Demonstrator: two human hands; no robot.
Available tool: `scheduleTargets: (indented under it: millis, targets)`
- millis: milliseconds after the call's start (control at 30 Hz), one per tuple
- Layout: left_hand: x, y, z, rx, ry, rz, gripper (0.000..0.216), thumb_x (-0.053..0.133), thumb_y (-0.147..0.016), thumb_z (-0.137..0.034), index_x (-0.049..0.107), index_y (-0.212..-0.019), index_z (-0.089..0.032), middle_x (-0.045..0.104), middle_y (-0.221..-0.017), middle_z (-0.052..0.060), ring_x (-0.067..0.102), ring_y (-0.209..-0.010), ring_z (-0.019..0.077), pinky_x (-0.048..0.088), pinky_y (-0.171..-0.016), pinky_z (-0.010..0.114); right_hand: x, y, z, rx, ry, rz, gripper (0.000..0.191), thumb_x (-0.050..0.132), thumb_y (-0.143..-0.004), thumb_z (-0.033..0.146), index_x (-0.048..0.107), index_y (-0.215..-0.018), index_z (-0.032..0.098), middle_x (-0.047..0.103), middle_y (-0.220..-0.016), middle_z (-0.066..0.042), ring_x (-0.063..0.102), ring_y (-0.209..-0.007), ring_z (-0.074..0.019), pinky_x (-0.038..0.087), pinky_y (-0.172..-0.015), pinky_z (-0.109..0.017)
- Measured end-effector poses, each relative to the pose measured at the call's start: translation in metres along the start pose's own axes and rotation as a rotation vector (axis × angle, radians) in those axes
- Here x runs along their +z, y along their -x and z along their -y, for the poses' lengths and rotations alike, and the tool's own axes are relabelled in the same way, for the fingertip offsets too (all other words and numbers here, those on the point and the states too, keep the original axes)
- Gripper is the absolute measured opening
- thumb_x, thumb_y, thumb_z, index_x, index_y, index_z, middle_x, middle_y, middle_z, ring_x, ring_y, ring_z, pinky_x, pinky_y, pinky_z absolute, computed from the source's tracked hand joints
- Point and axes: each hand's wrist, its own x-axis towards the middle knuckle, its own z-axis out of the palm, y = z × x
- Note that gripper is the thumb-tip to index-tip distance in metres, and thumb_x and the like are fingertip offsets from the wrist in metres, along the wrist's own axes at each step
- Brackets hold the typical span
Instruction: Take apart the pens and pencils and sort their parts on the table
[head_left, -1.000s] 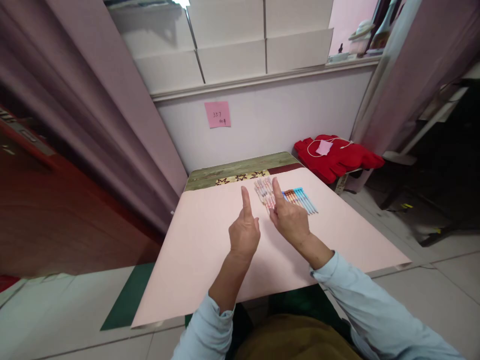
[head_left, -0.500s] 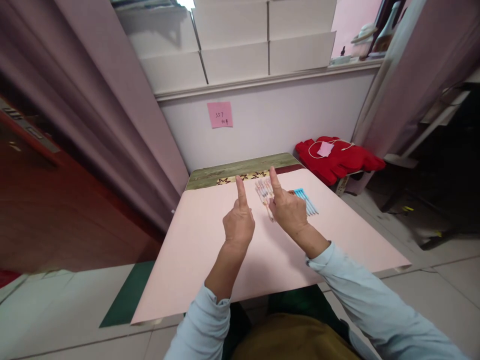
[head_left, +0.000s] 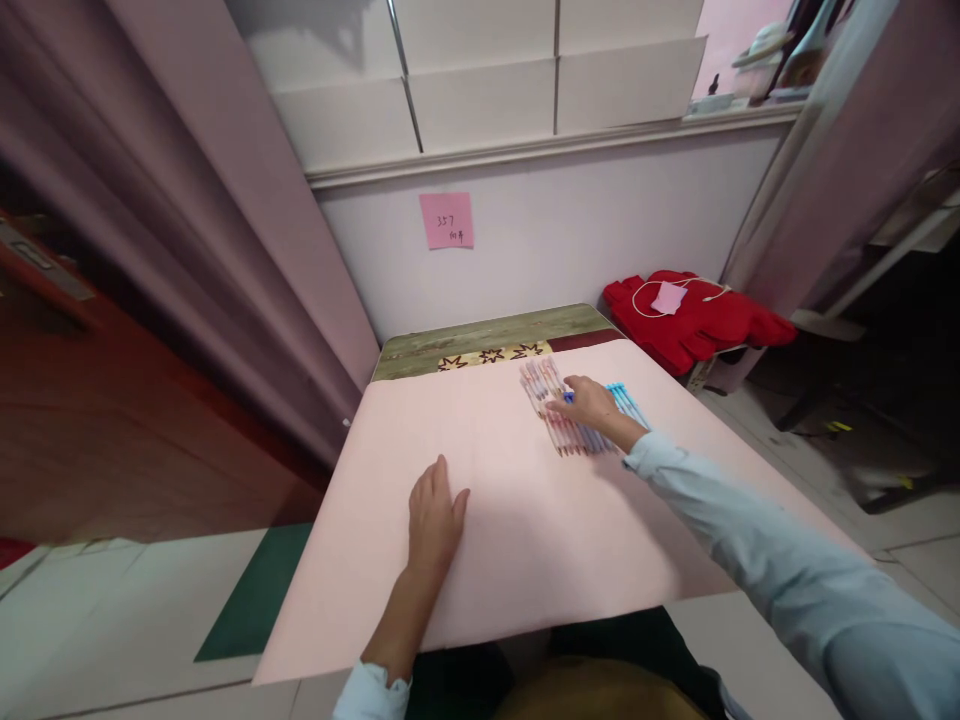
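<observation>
A: Which step are you on?
B: You seem to be reaching: your right hand (head_left: 600,405) is over the pens (head_left: 571,438), right of centre on the pink sheet (head_left: 352,560), thumb and finger parted. Gripping would call for closing them.
A: Your left hand (head_left: 433,512)?
B: Open, well apart from the pens; whether it touches the sheet, you can't tell.
A: Around you?
B: Table (head_left: 495,335) under the sheet, note (head_left: 447,221) on the wall (head_left: 540,235), red cloth (head_left: 697,325) right.
</observation>
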Motion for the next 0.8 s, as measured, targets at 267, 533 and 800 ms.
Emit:
scheduleTargets:
  millis: [267,533,800]
  targets:
    - [0.021,0.010,0.010,-0.011,0.057,-0.093,0.045,0.046,-0.097,-0.032,0.049,-0.136,-0.010,0.061,-0.127,0.017,0.054,-0.122,0.0299,0.044,-0.105,0.048,0.034,-0.077,0.020,0.139,0.050,0.164,0.127,0.079,-0.053,0.073,0.025,-0.152,0.014,0.050,-0.135,-0.026,0.051,-0.125,-0.0406,0.038,-0.098,-0.045]
    - [0.016,0.008,0.007,-0.030,0.090,-0.079,0.038,0.049,-0.095,-0.030,0.057,-0.127,-0.012,0.063,-0.123,0.017,0.055,-0.119,0.0304,0.044,-0.104,0.049,0.052,-0.105,0.046,0.059,0.167,0.196,0.101,0.078,-0.062,0.062,0.038,-0.140,0.013,0.055,-0.128,-0.022,0.055,-0.120,-0.0368,0.043,-0.094,-0.042]
    - [0.018,0.009,0.006,-0.042,0.095,-0.061,0.034,0.049,-0.094,-0.030,0.060,-0.122,-0.012,0.062,-0.124,0.018,0.054,-0.121,0.0313,0.043,-0.105,0.050,0.074,-0.101,0.096,-0.058,0.217,0.173,0.054,0.062,-0.083,0.029,0.049,-0.130,0.007,0.059,-0.123,-0.025,0.062,-0.112,-0.0303,0.048,-0.091,-0.036]
